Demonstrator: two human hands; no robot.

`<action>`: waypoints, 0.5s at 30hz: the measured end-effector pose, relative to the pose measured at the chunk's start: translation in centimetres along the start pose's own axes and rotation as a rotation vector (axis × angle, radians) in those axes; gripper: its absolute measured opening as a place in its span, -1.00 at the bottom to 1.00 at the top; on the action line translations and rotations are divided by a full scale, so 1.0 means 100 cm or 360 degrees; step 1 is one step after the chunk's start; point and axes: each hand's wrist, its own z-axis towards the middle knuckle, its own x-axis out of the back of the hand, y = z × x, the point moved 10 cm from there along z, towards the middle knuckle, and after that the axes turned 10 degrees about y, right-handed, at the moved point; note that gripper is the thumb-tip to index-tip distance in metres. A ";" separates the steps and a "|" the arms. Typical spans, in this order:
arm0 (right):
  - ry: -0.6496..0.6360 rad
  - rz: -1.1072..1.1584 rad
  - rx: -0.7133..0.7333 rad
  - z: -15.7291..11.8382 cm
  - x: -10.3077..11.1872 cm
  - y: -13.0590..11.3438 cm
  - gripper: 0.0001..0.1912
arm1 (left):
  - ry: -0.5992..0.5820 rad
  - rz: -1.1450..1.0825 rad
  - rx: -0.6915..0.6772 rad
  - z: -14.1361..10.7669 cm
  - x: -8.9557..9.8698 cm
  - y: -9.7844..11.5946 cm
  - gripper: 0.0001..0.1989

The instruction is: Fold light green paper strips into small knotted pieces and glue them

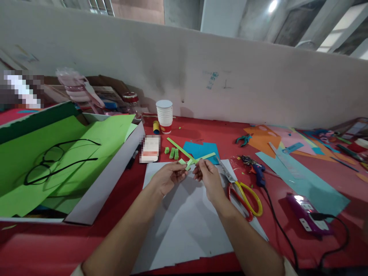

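Note:
Both hands meet above a large sheet of white paper. Between my left hand and my right hand are narrow light-green paper strips, crossing near the fingertips with a short folded part. Each hand pinches the strips between thumb and fingers. Just beyond the left hand stand several small green folded-paper stacks. Blue paper pieces lie behind the strips. Beside the right hand rest scissors with one red and one yellow handle, blades pointing away from me.
At left, a box holds green sheets and black-framed glasses. Stacked paper cups stand at the back. On the right are a blue glue gun, teal pliers, coloured papers and a purple device with a cable.

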 end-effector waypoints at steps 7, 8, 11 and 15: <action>-0.0113 -0.0291 0.0486 -0.015 -0.013 -0.027 -0.74 | 0.0091 -0.0257 0.0096 0.004 0.005 -0.005 -0.87; -0.0091 -0.0316 0.0530 -0.016 -0.012 -0.030 -0.75 | 0.0072 -0.0263 0.0088 0.003 0.003 -0.005 -0.87; -0.0051 -0.0357 0.0605 -0.017 -0.009 -0.034 -0.81 | -0.0026 -0.0280 0.0068 0.001 -0.002 -0.005 -0.87; -0.0025 -0.0372 0.0568 -0.013 -0.005 -0.032 -0.82 | -0.0066 -0.0278 0.0028 -0.003 -0.005 -0.002 -0.89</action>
